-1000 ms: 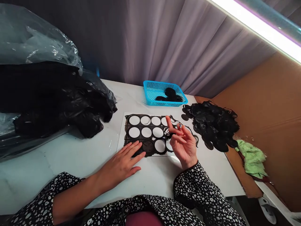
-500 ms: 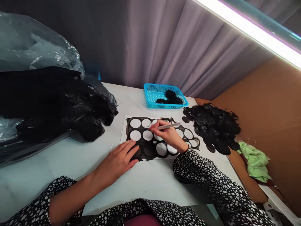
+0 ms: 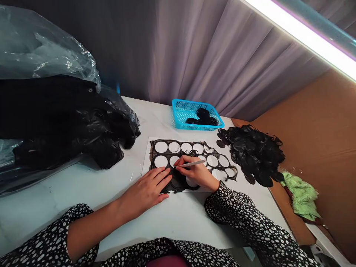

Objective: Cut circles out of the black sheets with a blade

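Note:
A black sheet with round openings lies on a white board on the table. Several openings show white; the lower left part of the sheet is still black. My left hand rests flat on the sheet's lower left corner, fingers spread, holding nothing. Pinched in my right hand is a slim white pen-like tool, its tip at the sheet close to my left fingertips. Thin black strands lie just above my right hand. The right hand hides part of the sheet.
Behind the sheet is a blue basket holding black discs. A heap of black pieces lies to the right, near a green cloth. Black material in clear plastic fills the left side.
My right hand has moved down toward me with the tool, uncovering the upper openings and the black strands. My left hand has shifted slightly right on the sheet.

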A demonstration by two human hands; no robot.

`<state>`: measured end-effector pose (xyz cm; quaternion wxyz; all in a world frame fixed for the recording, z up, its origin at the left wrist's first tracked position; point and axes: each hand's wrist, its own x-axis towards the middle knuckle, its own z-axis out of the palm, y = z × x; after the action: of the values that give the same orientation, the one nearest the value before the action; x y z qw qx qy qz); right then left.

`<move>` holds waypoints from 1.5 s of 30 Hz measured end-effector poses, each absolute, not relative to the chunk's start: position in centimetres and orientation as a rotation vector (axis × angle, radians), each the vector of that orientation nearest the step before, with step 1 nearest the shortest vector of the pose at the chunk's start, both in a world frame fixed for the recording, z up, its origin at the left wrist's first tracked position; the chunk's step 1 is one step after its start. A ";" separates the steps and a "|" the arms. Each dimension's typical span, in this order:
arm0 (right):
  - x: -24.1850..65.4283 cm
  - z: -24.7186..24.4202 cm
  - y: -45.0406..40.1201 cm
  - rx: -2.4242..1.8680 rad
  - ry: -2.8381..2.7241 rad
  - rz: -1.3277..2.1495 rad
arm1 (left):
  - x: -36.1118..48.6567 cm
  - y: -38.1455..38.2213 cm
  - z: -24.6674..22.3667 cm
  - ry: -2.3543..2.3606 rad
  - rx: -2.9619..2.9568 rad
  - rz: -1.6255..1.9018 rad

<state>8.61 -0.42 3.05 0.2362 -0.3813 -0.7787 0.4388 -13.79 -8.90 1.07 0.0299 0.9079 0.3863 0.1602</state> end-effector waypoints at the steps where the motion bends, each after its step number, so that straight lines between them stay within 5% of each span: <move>1: 8.6 2.9 -0.7 -1.060 -2.206 1.121 | -13.8 -8.9 0.9 1.191 2.802 0.489; 7: 8.4 2.8 -0.8 -0.929 -2.745 0.341 | -14.2 -8.9 0.4 1.161 2.772 0.526; 11: 9.7 3.8 4.6 -1.238 -2.440 0.138 | -14.2 -9.0 0.6 1.164 2.752 0.537; 16: 11.5 4.5 10.1 -1.435 -1.894 0.407 | -14.2 -9.3 0.7 1.165 2.760 0.526; 23: 10.7 4.0 8.0 -1.172 -1.002 1.630 | -14.3 -10.0 1.0 1.274 2.808 0.539; 27: 9.6 4.1 6.2 -1.034 -0.713 1.911 | -14.9 -10.4 1.4 1.379 2.818 0.526; 32: 7.3 4.2 3.4 -0.906 -0.998 1.990 | -15.1 -10.4 1.2 1.382 2.848 0.547; 38: 5.0 2.7 0.2 -0.887 -1.871 1.594 | -14.8 -10.5 1.0 1.388 2.838 0.543; 45: 4.5 1.9 -0.4 -0.832 -2.088 1.387 | -14.8 -10.4 0.9 1.393 2.851 0.575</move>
<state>4.54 -0.39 1.92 0.2478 -0.3052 -0.7659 0.5088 -14.77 -10.42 0.86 -0.0417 0.8834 0.4315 0.1781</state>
